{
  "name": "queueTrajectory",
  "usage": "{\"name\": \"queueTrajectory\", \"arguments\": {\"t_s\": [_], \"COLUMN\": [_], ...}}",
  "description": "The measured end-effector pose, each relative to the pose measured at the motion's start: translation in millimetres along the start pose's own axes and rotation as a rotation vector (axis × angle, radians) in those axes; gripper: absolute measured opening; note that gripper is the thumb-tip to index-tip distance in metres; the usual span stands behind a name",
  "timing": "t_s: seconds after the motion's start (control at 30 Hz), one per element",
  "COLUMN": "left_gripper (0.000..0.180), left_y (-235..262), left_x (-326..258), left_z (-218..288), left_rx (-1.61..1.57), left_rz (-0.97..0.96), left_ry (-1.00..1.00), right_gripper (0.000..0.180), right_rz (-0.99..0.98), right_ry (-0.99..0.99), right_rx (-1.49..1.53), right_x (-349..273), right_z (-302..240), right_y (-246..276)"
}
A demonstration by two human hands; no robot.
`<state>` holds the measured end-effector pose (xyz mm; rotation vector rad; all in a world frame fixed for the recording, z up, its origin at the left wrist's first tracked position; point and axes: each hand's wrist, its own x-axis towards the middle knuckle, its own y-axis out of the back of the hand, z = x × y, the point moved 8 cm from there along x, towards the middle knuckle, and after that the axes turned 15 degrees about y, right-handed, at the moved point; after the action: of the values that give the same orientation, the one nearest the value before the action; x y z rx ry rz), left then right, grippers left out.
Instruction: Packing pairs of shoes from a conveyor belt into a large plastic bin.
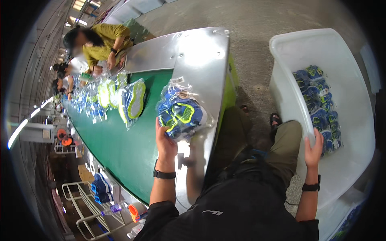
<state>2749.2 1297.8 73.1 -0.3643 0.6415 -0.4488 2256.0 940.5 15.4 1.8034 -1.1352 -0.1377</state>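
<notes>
The left hand [165,141] holds a clear bag of blue and lime shoes [184,110] from its lower left side, its grip narrowed on the plastic, with the thumb showing near the lower edge. The bag is over the near end of the table [203,52], where the metal border meets the green belt [116,136]; whether its underside touches the surface cannot be told. The right hand [313,149] is at the near rim of a white bin [287,86], its fingers up along the edge; how tightly that grip closes on the rim cannot be told. Inside the bin, more bagged shoes [319,110] lie in a long cluster toward the near wall. On the belt, left of the held bag and apart from it, lies another shoe bag [132,102], and beyond it a line of similar bags [94,98] runs toward the far end. A co-worker in a mustard top [103,38] leans over the table's far side. At lower left stand a pale metal rack [78,197] and an orange roll [137,209].
</notes>
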Motion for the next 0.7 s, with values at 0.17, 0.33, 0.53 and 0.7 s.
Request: {"name": "queueTrajectory", "arguments": {"t_s": [0.17, 0.33, 0.53, 0.7], "left_gripper": [0.051, 0.062, 0.095, 0.089], "left_y": [-65.4, -132.1, -219.6, -217.9], "left_x": [-9.1, -28.8, -84.4, -73.6], "left_z": [-61.6, -96.2, -123.5, -126.2], "left_rx": [-0.127, 0.013, 0.548, 0.909], "left_rz": [-0.134, -0.304, -0.521, -0.578], "left_ry": [0.345, 0.394, -0.001, -0.042], "right_gripper": [0.047, 0.065, 0.075, 0.057], "right_rz": [0.011, -0.277, 0.077, 0.143], "right_ry": [-0.092, -0.164, -0.067, -0.520], "right_rx": [0.807, 1.254, 1.248, 1.557], "right_x": [55.9, 67.0, 60.4, 49.4], "right_z": [-100.0, -173.4, -162.4, -89.0], "right_y": [-12.8, -36.1, -43.9, -3.8]}}
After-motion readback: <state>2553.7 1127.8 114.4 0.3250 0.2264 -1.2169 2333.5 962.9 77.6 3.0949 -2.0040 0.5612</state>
